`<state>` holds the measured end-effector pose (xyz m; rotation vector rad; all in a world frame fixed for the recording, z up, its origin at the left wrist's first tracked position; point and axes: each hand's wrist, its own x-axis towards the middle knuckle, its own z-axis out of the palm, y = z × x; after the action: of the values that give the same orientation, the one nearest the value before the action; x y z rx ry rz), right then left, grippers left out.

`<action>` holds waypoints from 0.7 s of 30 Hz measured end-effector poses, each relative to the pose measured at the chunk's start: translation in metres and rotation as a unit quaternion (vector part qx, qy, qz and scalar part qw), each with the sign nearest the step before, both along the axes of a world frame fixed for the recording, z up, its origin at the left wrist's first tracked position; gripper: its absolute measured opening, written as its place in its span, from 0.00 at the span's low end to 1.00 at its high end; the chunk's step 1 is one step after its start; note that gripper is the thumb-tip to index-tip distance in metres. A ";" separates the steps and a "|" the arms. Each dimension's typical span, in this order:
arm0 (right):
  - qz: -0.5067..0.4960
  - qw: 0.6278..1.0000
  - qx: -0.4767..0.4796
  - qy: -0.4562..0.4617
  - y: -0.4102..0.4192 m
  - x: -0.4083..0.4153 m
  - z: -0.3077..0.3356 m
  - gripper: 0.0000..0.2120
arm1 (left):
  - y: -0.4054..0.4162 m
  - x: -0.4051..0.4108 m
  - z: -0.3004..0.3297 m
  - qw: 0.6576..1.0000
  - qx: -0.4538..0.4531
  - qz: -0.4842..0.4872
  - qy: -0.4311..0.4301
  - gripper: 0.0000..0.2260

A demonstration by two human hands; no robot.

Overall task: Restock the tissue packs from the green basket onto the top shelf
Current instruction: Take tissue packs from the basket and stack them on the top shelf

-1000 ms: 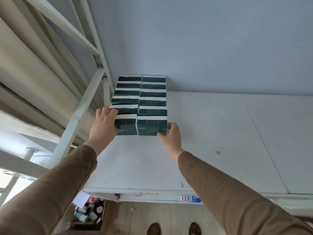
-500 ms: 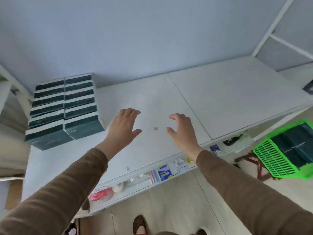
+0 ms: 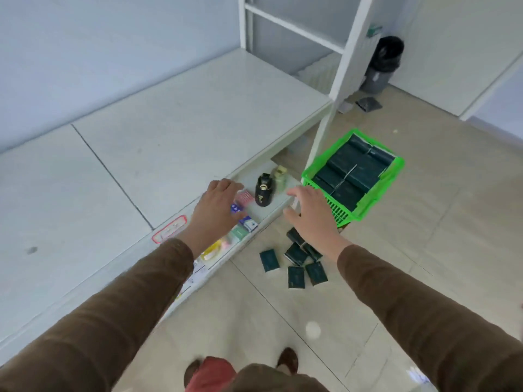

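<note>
Both hands are empty, with fingers spread and relaxed: the left hand point(image 3: 216, 206) is held above the shelf edge, the right hand point(image 3: 308, 213) nearer to the green basket point(image 3: 392, 176). The tissue packs point(image 3: 353, 168) lie tightly inside the basket, low at the right. A row should probably be taken from two sides, so that it does not fall apart. The white post point(image 3: 339, 89) stands just beside the basket. Loose packs point(image 3: 295, 267) lie on the floor. The top shelf point(image 3: 169, 131) offers much open room.
</note>
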<state>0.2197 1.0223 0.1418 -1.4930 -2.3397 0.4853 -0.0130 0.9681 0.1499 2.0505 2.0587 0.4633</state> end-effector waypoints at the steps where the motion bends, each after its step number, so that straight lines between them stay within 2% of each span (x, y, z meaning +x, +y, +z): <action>1: -0.014 1.000 -0.008 -0.001 0.013 0.019 -0.003 0.16 | 0.016 0.018 -0.004 1.000 -0.009 -0.004 -0.007 0.26; 7: -0.082 0.995 -0.054 -0.009 0.100 0.101 -0.033 0.15 | 0.119 0.097 -0.035 0.998 -0.043 -0.043 -0.015 0.26; 12: -0.141 0.981 -0.132 0.026 0.175 0.149 -0.065 0.19 | 0.211 0.144 -0.065 0.993 -0.075 -0.084 -0.040 0.25; 21: -0.290 0.902 -0.298 0.116 0.296 0.226 -0.137 0.26 | 0.363 0.217 -0.125 0.978 -0.175 -0.113 -0.024 0.25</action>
<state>0.4457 1.3184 0.0046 -2.1385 -1.5030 1.1924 0.2040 1.3307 0.0247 2.0001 1.7066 0.1001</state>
